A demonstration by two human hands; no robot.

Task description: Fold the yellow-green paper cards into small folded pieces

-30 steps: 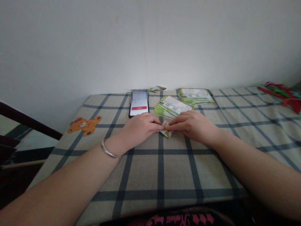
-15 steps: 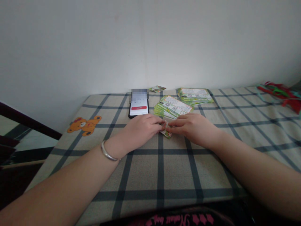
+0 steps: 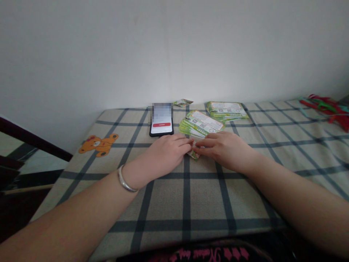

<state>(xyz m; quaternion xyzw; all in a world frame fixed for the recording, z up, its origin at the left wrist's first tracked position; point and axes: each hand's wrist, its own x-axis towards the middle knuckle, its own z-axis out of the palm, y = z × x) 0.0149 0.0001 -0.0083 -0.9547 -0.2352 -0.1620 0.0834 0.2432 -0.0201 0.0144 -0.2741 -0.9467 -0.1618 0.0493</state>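
Between my two hands is a small folded piece of green and white printed paper (image 3: pixel 194 154), mostly covered by fingers. My left hand (image 3: pixel 170 153), with a silver bangle (image 3: pixel 125 180) at its wrist, is closed on the paper's left side. From the right, my right hand (image 3: pixel 225 148) pinches it with thumb and fingers. Just beyond the fingertips lies a fanned stack of printed green and white cards (image 3: pixel 203 123). A second stack of the same cards (image 3: pixel 227 110) sits farther back on the right.
A phone (image 3: pixel 161 123) with a lit screen lies beyond my left hand. By the wall is a folded paper piece (image 3: pixel 183 102). An orange bear cutout (image 3: pixel 98 145) lies at left on the checked tablecloth (image 3: pixel 169 203). Red and green cords or cloth (image 3: pixel 327 109) are heaped at far right.
My left fingers have shifted slightly over the paper, while both hands stay at the same spot. The view has moved very slightly; the stacks and phone lie as before.
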